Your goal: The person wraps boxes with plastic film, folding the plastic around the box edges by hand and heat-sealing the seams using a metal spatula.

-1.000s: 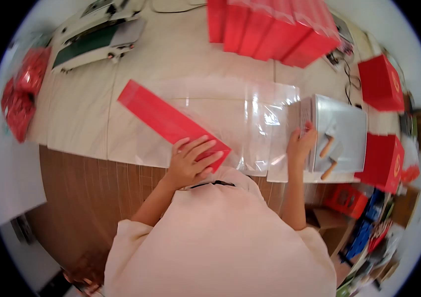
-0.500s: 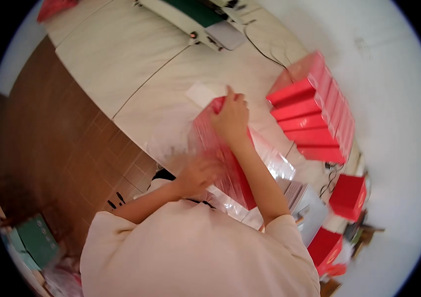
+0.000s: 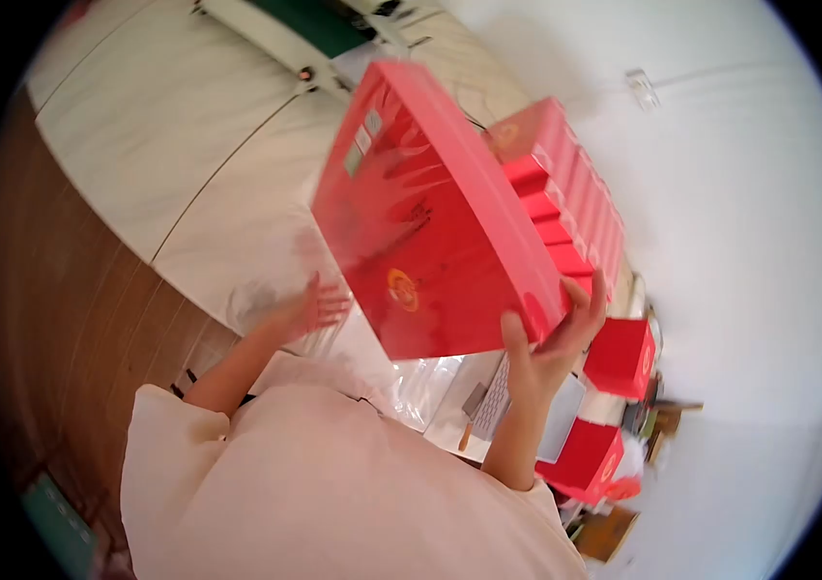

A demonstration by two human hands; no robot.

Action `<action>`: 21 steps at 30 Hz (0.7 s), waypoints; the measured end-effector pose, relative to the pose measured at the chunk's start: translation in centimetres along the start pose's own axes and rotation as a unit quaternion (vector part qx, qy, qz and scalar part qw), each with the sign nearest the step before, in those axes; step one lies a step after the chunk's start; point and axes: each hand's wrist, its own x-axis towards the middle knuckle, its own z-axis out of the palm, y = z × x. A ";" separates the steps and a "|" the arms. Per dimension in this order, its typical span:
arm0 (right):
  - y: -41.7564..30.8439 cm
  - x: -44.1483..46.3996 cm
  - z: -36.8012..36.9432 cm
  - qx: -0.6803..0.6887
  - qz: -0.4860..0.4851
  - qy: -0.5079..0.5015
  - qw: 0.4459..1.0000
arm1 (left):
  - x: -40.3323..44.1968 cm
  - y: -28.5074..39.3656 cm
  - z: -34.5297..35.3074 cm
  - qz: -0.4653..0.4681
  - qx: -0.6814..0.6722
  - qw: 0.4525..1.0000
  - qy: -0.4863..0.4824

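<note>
A large red box (image 3: pixel 430 222) with a glossy clear film and a round gold emblem is tilted up in front of me. My right hand (image 3: pixel 556 338) grips its lower right corner, thumb on the near face and fingers on the far side. My left hand (image 3: pixel 319 307) is off the box, to its lower left, with fingers spread and slightly blurred. Clear plastic film (image 3: pixel 420 387) lies on the table below the box.
Several wrapped red boxes (image 3: pixel 575 203) stand in a row behind. Two more red boxes, one (image 3: pixel 620 358) above the other (image 3: pixel 585 459), are at the right beside a metallic case (image 3: pixel 561 418). A machine with a green belt (image 3: pixel 309 24) stands at the back.
The red box has been raised off the table and tilted up. My right hand has moved to its lower right corner, and my left hand has moved left, away from it. The view has shifted.
</note>
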 end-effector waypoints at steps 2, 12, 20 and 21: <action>0.2 -2.7 -2.8 0.009 -0.012 0.017 1.000 | 2.5 3.6 1.4 0.097 -0.100 0.988 -0.068; 10.0 -15.9 -4.0 0.020 0.254 -0.096 0.962 | 0.8 9.5 4.7 0.269 0.154 0.949 0.063; 19.6 -19.0 -4.2 -0.005 0.117 -0.089 0.989 | -3.0 7.8 9.3 0.398 0.398 0.824 0.066; 19.5 -19.1 -4.4 -0.128 -0.006 -0.073 0.989 | -3.5 7.7 9.9 0.417 0.426 0.800 0.067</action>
